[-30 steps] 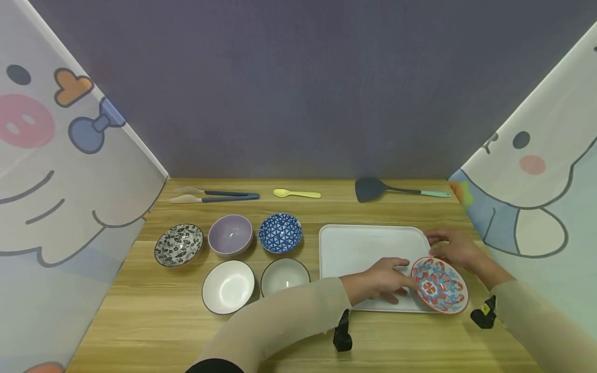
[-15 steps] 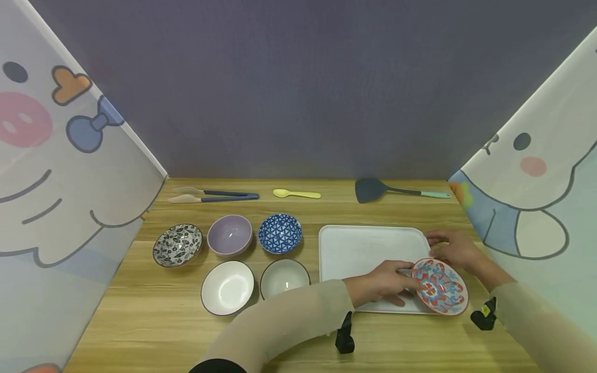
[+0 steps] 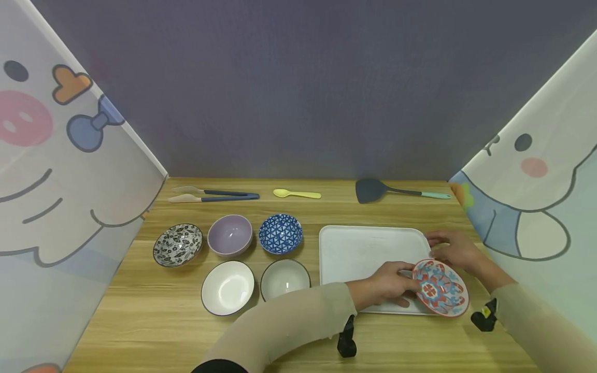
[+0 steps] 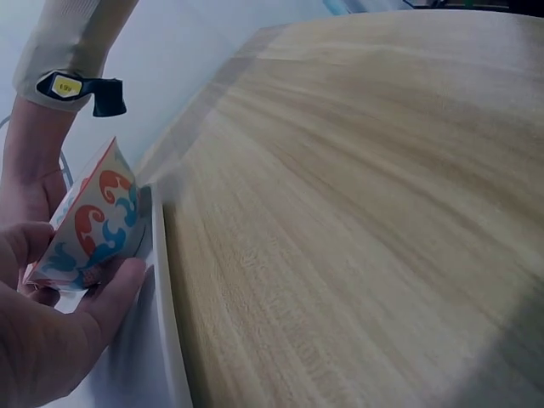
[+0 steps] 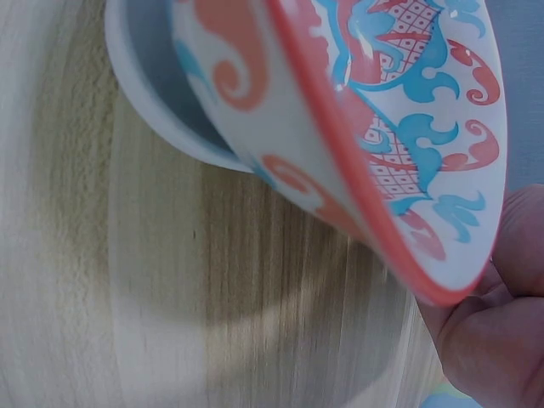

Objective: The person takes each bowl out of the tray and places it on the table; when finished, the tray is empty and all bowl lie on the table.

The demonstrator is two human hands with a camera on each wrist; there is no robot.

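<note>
My left hand (image 3: 389,284) pinches the left side of a red-and-blue patterned bowl (image 3: 443,290), thumb at the rim and fingers under its outer wall in the left wrist view. The bowl (image 4: 98,217) is tilted over the right front corner of a white tray (image 3: 364,246). At the tray's right edge, just behind the bowl, is my right hand (image 3: 452,251), its fingertips at the tray's rim. In the right wrist view the bowl (image 5: 425,127) fills much of the picture, and part of the right hand (image 5: 497,340) shows beside its rim.
Left of the tray stand a blue patterned bowl (image 3: 280,233), a purple bowl (image 3: 230,235), a black floral bowl (image 3: 178,245), a white bowl (image 3: 228,288) and a grey-white bowl (image 3: 285,280). Tongs (image 3: 224,197), a yellow spoon (image 3: 296,194) and a spatula (image 3: 373,190) lie along the back.
My left hand has moved slightly right and forward onto the bowl, its fingers drawn closer in. The bowl has shifted a little to the right and toward me. My right hand stays nearly still.
</note>
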